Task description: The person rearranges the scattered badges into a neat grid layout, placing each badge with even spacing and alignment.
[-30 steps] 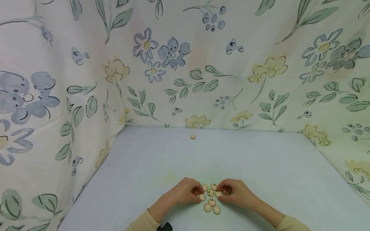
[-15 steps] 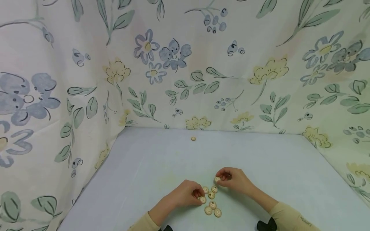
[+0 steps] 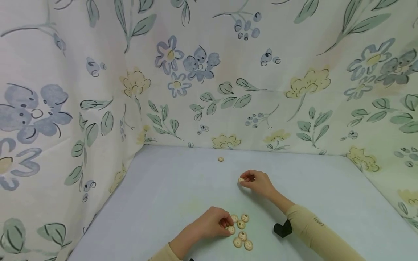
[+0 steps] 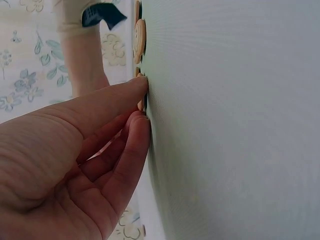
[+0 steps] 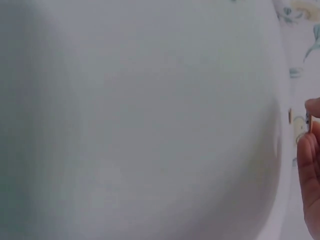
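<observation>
Small round wooden discs with faces drawn on them lie in a cluster on the table. My left hand (image 3: 212,223) rests at the cluster's left side and pinches one wooden disc (image 3: 231,230) by its edges; the left wrist view shows thumb and finger at the tabletop on either side of it. Farther back, my right hand (image 3: 259,184) holds another wooden disc (image 3: 241,179) between thumb and fingertips, raised off the table. In the right wrist view only part of the right hand (image 5: 311,175) shows at the edge.
A single wooden disc (image 3: 221,159) lies near the table's far edge. Several others, such as the disc (image 3: 248,245) at the front, sit beside my left hand. Floral cloth (image 3: 212,119) encloses the pale table (image 3: 169,195) at the back and sides.
My right hand has picked a wooden disc from the cluster's right side and carried it away toward the far edge. My left hand stays on its disc.
</observation>
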{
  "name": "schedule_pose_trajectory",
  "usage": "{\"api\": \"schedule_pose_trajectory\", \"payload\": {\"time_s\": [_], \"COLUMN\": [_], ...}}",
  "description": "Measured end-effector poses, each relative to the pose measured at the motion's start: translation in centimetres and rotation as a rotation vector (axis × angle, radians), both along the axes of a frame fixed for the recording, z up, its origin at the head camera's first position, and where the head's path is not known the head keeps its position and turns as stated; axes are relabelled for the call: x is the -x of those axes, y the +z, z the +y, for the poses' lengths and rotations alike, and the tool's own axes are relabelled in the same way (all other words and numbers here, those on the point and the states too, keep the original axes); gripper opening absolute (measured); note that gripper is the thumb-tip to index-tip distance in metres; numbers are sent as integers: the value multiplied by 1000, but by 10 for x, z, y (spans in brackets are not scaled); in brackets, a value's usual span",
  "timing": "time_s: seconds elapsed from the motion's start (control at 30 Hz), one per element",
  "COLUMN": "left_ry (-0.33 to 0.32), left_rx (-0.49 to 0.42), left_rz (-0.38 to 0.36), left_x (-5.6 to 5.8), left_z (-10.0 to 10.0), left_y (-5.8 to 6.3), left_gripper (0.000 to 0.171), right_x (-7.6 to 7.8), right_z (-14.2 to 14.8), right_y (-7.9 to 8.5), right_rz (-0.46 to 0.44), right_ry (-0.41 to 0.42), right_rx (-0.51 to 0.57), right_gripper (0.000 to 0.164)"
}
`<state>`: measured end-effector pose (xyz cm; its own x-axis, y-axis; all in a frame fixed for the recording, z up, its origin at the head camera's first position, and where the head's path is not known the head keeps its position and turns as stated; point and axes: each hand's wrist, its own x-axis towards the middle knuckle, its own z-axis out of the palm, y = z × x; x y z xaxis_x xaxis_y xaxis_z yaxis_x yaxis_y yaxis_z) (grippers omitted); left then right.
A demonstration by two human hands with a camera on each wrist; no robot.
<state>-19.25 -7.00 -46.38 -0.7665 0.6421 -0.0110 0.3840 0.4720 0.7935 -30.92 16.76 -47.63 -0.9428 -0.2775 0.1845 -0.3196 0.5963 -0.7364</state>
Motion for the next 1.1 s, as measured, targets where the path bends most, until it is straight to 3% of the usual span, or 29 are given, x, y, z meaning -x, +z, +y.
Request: {"api": "schedule_pose_trajectory", "payload": {"time_s": [0.53, 0.7, 0.87, 1.1], "left_ry": [3, 3, 6, 5], "left_rx": [-10, -4, -29, -34], "left_rz": [4, 20, -8, 5], "left_x": [-4, -4, -5, -3], "left_z": [0, 0, -1, -1], "left_y": [1, 0, 1, -3], "left_gripper": [16, 16, 15, 16], "right_x": [58, 70, 80, 88], "right_z": [-4, -5, -9, -14], "right_y": [-6, -6, -11, -14], "right_rz": [-11, -10, 21, 64], "right_ry": [-139, -175, -185, -185], "right_rx": [-27, -31, -44, -92], "right_gripper": [18, 18, 18, 18]}}
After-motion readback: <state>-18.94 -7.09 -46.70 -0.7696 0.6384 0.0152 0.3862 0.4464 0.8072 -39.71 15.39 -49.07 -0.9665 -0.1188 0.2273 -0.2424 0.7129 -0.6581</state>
